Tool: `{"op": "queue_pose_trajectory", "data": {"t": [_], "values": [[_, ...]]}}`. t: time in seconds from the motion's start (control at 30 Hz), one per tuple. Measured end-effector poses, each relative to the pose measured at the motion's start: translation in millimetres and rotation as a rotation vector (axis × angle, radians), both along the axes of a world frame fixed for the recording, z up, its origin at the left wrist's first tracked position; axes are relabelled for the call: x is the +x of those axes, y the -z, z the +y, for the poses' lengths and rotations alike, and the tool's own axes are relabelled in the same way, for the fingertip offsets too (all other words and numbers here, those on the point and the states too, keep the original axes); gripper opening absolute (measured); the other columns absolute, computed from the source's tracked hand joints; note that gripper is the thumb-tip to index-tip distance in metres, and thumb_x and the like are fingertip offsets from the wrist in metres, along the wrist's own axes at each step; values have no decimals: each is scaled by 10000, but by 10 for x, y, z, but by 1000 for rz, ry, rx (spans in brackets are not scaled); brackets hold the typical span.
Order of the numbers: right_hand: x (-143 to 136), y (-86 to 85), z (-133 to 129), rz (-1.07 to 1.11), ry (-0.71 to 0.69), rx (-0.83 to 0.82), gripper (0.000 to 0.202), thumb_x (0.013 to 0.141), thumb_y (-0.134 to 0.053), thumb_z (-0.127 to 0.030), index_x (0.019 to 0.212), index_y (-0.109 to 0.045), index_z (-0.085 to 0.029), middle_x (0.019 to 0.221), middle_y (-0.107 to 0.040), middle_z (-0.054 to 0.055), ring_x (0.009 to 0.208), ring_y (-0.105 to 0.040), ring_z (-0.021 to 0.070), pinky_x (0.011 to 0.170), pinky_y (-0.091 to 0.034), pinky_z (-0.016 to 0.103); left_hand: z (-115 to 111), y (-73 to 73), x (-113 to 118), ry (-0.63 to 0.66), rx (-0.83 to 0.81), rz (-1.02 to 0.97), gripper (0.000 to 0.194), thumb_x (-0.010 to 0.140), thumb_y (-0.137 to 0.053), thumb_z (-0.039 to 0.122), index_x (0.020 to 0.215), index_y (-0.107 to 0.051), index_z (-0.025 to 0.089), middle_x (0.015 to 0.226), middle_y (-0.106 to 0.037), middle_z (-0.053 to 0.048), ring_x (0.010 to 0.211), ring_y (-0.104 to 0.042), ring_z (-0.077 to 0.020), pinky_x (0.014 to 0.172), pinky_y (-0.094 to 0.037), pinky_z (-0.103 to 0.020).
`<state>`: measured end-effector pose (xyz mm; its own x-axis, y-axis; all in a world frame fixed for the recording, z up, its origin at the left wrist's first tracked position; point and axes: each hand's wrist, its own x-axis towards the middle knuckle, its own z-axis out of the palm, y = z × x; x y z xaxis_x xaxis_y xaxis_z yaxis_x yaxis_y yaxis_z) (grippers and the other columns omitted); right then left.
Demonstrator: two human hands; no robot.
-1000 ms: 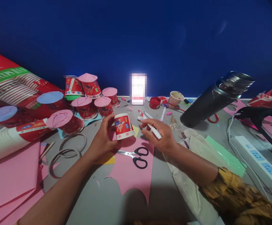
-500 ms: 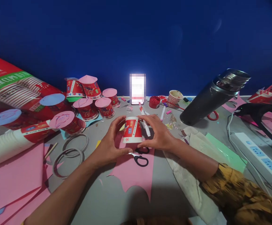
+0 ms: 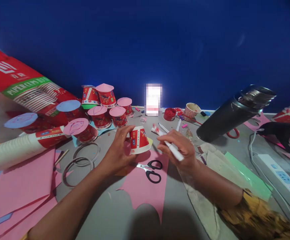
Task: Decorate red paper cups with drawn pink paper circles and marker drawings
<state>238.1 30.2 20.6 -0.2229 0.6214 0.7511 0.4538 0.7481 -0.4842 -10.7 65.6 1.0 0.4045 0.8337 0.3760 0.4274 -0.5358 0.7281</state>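
Note:
A red and white paper cup is upside down and slightly tilted in my left hand, whose fingers and thumb close round its left side. My right hand grips a white marker; its red-marked far end points up and left. A gap separates the marker from the cup. Below the cup, black-handled scissors lie on a cut sheet of pink paper. A yellow scrap shows just behind the cup.
Several paper cups with pink or blue paper tops stand at the left, near a bag of paper cups and tape rings. A black flask, a cloth and a power strip lie to the right. A lit phone stands behind.
My right hand has left the cup and moved right, taking hold of the white marker. In my left hand the cup has tilted. The whole view has shifted slightly.

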Motion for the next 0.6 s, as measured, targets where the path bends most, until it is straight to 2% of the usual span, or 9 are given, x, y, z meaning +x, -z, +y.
{"op": "queue_pose_trajectory", "data": {"t": [0.07,0.13,0.37,0.6], "values": [[-18,-26,-42,5,-69,34,165,1020,-637,-234,1170,-707,-237,841,-774,46,703,-665,188,667,-540,342,12,5,-13,-23,5,6,841,734,-710,131,1491,-394,313,1528,-429,-111,1441,-447,-335,1139,-503,-558],[-45,-36,-73,-22,-126,60,176,1039,-606,-267,1176,-706,-222,889,-798,66,725,-700,192,663,-552,342,12,-3,-14,-28,7,16,835,732,-708,128,1487,-398,306,1526,-435,-115,1445,-446,-338,1155,-485,-567],[-133,-17,-119,-89,-118,64,103,1010,-590,-202,997,-692,-213,772,-769,43,667,-715,180,631,-556,315,14,-25,42,-49,12,29,783,742,-868,387,1415,-476,304,1444,-522,-115,1387,-504,-361,1194,-428,-600],[-129,-3,-106,-104,-128,91,109,987,-602,-154,1037,-680,-212,802,-778,50,690,-719,186,646,-561,319,23,9,46,-40,24,11,797,727,-882,428,1416,-501,301,1445,-531,-120,1392,-503,-360,1202,-422,-595]]}}
